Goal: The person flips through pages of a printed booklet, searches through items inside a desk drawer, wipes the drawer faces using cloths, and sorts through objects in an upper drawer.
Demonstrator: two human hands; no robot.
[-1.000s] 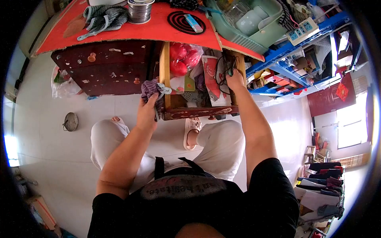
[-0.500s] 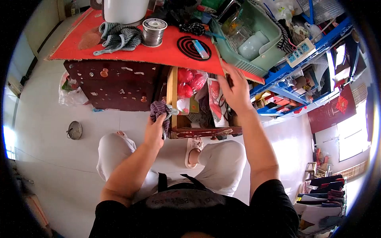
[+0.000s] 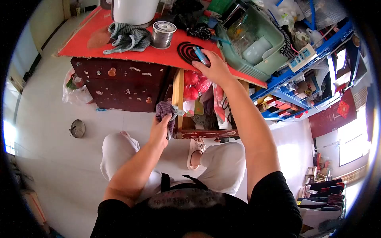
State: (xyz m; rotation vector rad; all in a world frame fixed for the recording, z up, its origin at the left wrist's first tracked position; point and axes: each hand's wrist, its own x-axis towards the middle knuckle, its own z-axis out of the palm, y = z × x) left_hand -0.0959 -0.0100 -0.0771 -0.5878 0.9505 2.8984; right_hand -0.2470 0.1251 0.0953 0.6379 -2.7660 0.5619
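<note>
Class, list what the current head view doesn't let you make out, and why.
Head view: top of the white pot, cut off by the upper edge.
Head view: part of the inside of the drawer, behind the right arm.
Head view: whether the right hand grips the blue object; the hand masks the contact.
Head view: print on the shirt, too blurred to read.

No text legible: shirt lettering [image 3: 186,199] blurred, spool label [image 3: 164,27] too small.

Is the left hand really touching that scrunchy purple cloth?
Touching. The head view shows the left hand gripping the purple cloth, thumb pressed against the bunched fabric.
</note>
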